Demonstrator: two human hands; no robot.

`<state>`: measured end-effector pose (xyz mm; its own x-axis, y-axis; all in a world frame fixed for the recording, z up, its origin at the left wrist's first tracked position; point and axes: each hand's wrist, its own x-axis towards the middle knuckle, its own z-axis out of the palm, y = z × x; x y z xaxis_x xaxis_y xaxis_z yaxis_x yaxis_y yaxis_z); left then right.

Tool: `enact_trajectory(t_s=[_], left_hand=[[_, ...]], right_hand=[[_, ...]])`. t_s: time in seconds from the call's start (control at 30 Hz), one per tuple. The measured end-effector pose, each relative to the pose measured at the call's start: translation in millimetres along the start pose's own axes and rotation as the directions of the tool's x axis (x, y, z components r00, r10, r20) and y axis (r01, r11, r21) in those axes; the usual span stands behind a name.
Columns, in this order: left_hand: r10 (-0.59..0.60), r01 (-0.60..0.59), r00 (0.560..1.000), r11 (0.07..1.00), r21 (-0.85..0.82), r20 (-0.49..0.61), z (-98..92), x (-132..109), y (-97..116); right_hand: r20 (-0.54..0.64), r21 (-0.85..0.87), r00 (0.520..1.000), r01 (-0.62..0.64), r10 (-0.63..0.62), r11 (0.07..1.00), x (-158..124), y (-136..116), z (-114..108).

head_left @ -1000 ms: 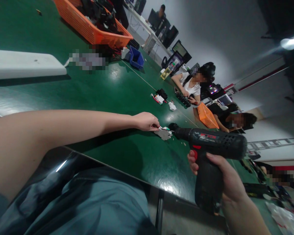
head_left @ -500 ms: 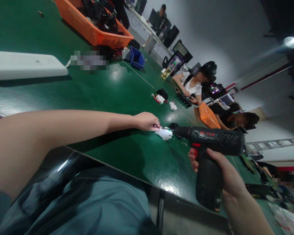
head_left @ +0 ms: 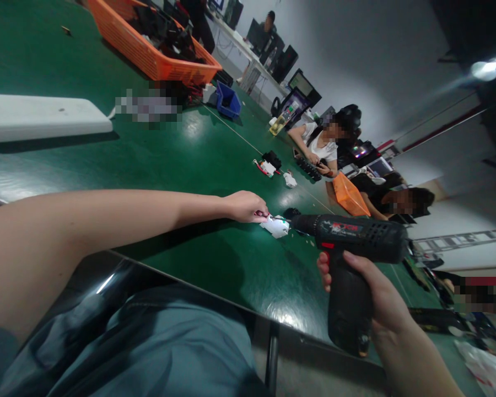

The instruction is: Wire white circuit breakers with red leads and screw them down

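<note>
My right hand [head_left: 382,292] is wrapped around the grip of a black cordless drill [head_left: 359,237] with a red trigger. Its chuck points left, and a thin bit reaches toward my left hand [head_left: 250,207]. The fingers of that hand are pinched together at the bit's tip; what is between them is too small to make out. Just beneath the bit, touching or very near my left fingertips, a small white plastic part [head_left: 276,226] with a green spot lies brightly lit on the green table [head_left: 182,165]. Behind the chuck sits a small black object [head_left: 291,212], partly hidden.
Farther across are a white part with red wires [head_left: 268,168] and another white piece [head_left: 290,180]. An orange basket [head_left: 161,66] of black items, a blue bin [head_left: 228,100] and a long white device [head_left: 45,116] stand to the left. Two people sit opposite, near an orange bin [head_left: 349,194].
The view has shifted slightly. Both hands, the drill and the white part keep nearly the same positions relative to each other.
</note>
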<state>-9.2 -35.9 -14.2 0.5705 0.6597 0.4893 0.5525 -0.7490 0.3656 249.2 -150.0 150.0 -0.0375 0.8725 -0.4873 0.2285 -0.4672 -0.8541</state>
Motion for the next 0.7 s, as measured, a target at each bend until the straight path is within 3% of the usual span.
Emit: enact_trajectory(t_s=[0.7], left_hand=[[-0.005,0.004,1.0,0.999,0.045,0.014,-2.1,0,2]], right_hand=[[0.156,-0.098,0.977,0.164,-0.148,0.981,2,8,-7]])
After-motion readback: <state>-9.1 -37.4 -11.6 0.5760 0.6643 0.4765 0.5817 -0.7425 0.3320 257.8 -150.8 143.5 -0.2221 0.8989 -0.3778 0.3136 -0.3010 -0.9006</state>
